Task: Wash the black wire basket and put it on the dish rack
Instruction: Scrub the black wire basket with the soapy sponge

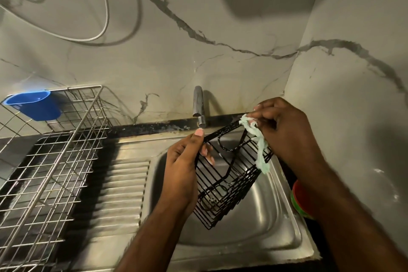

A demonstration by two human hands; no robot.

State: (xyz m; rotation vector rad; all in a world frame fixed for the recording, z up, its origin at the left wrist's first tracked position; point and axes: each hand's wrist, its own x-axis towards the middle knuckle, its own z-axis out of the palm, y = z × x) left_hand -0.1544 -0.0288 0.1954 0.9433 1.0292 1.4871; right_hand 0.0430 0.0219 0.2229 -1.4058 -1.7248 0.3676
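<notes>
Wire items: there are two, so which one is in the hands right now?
The black basket, tilted over the sink between the left hand and right hand. The silver dish rack sits untouched further left.

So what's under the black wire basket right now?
The steel sink bowl lies below the black wire basket, visible through its wires. The drain seems to show through the wires; the rest is hidden.

Two bare forearms come into view from the bottom edge, with no sleeves, watch, bracelet or rings showing. The left hand (181, 168) and right hand (287, 130) wear no gloves. Fingernails are short and unpainted, pale at the tips; one thumbnail on the left hand shows plainly
</notes>
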